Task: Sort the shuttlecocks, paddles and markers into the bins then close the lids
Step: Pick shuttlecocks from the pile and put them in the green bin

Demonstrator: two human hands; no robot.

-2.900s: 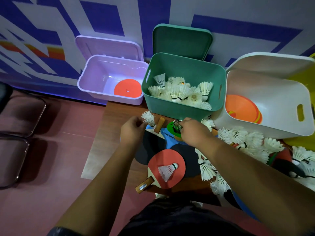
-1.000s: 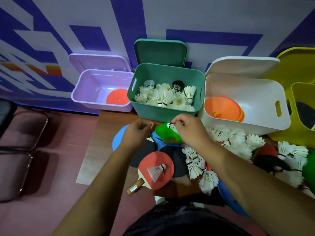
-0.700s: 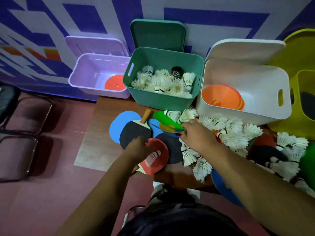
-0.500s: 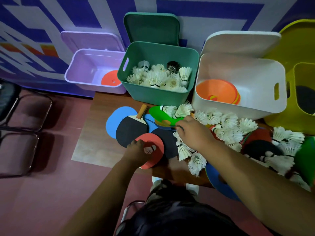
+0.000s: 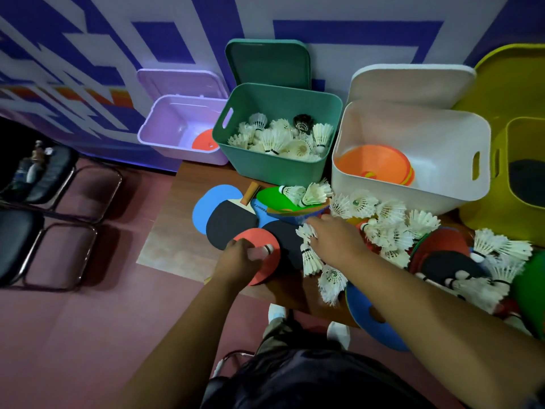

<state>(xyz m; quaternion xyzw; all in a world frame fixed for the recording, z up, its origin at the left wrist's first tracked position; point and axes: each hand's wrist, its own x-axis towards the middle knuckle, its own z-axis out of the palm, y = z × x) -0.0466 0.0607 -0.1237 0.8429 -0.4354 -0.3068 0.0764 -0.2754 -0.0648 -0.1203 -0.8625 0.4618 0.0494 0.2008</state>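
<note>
Nearby, green bin (image 5: 274, 169), paddles (image 5: 230, 224), loose shuttlecocks (image 5: 389, 228) crowding right hand (image 5: 336, 240)

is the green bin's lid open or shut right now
Open. The green bin's lid stands upright behind the green bin, against the wall, and the shuttlecocks piled inside are in plain view.

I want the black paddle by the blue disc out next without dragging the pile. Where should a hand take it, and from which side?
Probably by the wooden handle, coming from the far left, green bin side. The black paddle lies flat with its handle pointing up toward that bin and bare on its left; the green disc sits against its right. The blade's near edge is tucked under the red paddle.
</note>
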